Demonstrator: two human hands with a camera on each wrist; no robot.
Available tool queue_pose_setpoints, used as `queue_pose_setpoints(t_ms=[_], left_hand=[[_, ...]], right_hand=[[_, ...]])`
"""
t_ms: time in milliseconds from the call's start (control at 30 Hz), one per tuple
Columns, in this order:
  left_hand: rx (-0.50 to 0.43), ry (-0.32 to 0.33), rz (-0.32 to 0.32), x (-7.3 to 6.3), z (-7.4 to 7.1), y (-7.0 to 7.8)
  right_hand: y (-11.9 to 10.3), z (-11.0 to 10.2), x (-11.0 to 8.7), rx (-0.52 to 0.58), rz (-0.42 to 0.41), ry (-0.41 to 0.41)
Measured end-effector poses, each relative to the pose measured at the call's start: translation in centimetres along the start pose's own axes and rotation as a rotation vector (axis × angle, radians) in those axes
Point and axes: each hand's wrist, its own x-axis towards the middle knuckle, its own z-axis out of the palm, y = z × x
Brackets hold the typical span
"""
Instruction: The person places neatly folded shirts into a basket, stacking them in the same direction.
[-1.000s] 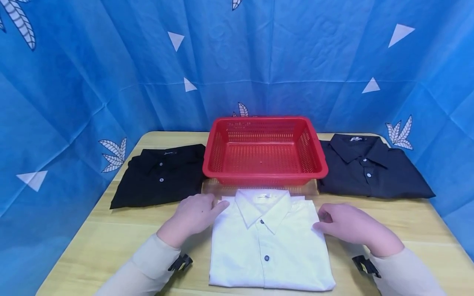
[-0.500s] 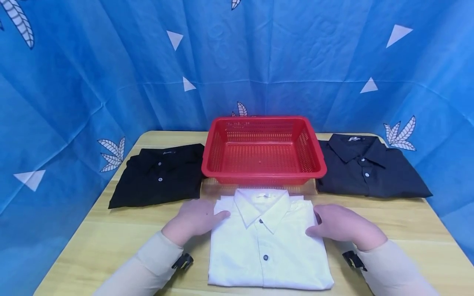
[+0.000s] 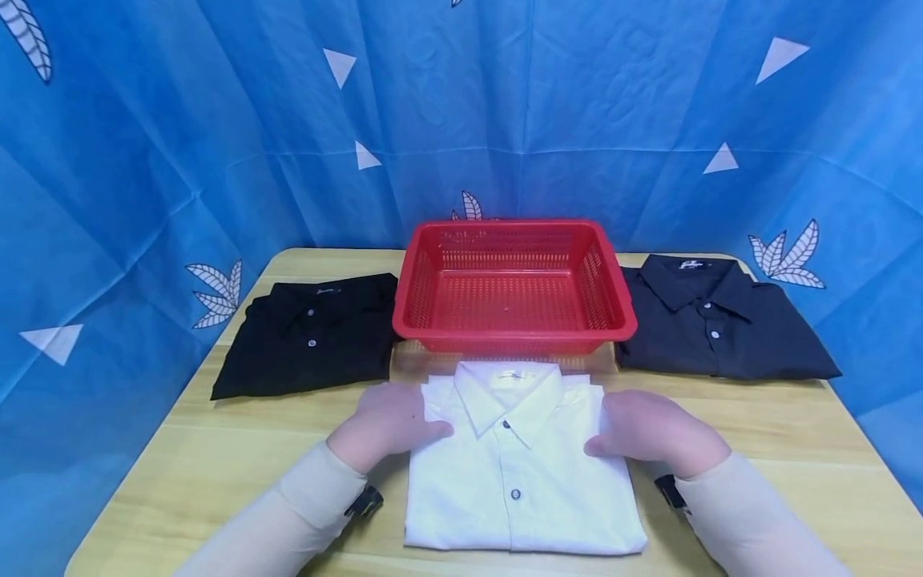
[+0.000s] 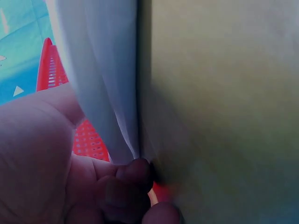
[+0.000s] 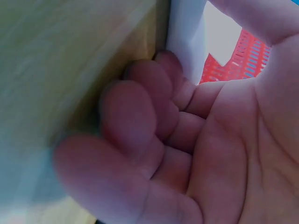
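Note:
A folded white shirt (image 3: pixel 461 497) lies on the table, collar pointing away and dark buttons down its front. My left hand (image 3: pixel 389 425) grips its left side, thumb on top of the cloth. In the left wrist view the curled fingertips (image 4: pixel 135 175) are at the shirt's folded edge. At the opposite side my right hand (image 3: pixel 652 429) holds the shirt the same way, thumb on top. The right wrist view shows its fingers (image 5: pixel 128 112) curled at the edge, close to the tabletop. From the head view, most fingers of both hands are hidden.
Just beyond the collar stands a red plastic basket (image 3: pixel 515 332) with nothing in it. A folded black shirt (image 3: pixel 288 361) lies to its left and a folded dark shirt (image 3: pixel 750 344) to its right. Blue patterned cloth (image 3: pixel 598 104) hangs behind the wooden table (image 3: pixel 216 457).
Both hands have moved inward from beside the white shirt onto its sides, thumbs coming over the cloth and fingers at its edges. The shirts and basket lie where they were.

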Motion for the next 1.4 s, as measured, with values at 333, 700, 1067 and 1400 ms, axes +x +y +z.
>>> queue_pose_setpoints(t_ms=[333,700,1067,1400], left_hand=[[0.041,-0.013,0.042,0.1,-0.2,0.2],[0.071,-0.016,0.117,-0.3,-0.2,0.8],[0.029,-0.051,0.159,-0.3,-0.6,1.1],[0.030,-0.046,0.280,0.1,-0.2,0.6]], right_hand=[[-1.0,-0.3,0.5,-0.026,-0.022,-0.029],[-1.8,-0.5,0.3,0.014,-0.032,-0.064],[-2.5,-0.5,0.3,-0.014,-0.104,-0.054],[-2.4,-0.4,0.5,0.021,-0.088,-0.108]])
